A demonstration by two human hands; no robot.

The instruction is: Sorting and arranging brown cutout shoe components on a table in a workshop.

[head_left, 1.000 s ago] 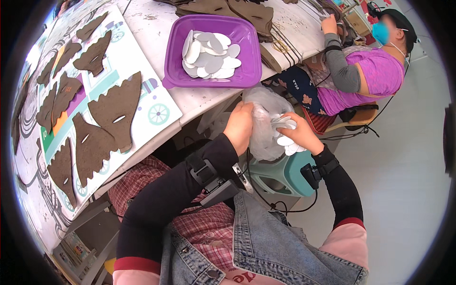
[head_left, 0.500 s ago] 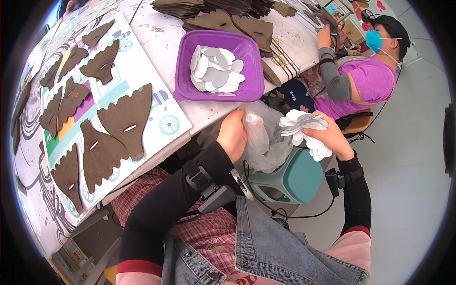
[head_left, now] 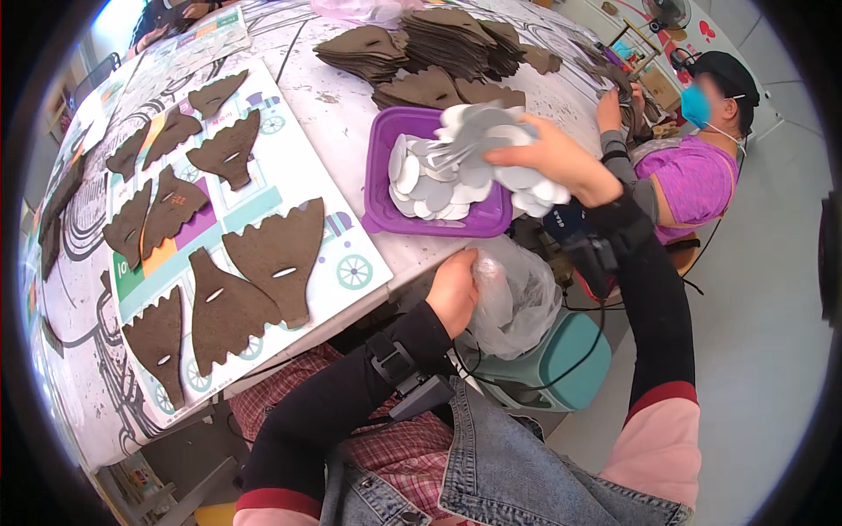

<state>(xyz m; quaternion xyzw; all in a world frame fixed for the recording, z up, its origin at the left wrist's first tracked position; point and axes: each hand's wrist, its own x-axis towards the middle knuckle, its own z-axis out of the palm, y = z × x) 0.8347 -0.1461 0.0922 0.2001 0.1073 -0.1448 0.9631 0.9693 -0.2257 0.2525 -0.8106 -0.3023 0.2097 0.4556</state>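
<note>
My right hand [head_left: 566, 158] grips a thick bunch of white and grey oval pieces [head_left: 487, 145], fanned out over the right side of a purple plastic basket [head_left: 377, 171]. More loose oval pieces [head_left: 425, 186] of the same kind lie inside the basket. Below the table edge, my left hand [head_left: 453, 294] is closed on the gathered side of a clear plastic bag [head_left: 517, 311]. The bag hangs above a teal stool [head_left: 579, 361]; its contents, if any, cannot be made out.
Brown jagged-edged fabric pieces [head_left: 232, 302] with slits lie on a printed board [head_left: 355, 241] at left. Stacks of similar brown pieces [head_left: 447, 44] stand behind the basket. A person in purple [head_left: 693, 184] sits at right, handling brown pieces. A cable hangs by the stool.
My right hand has moved up and left with the oval pieces, from beside the bag to over the basket. My left hand still holds the bag. The view has shifted.
</note>
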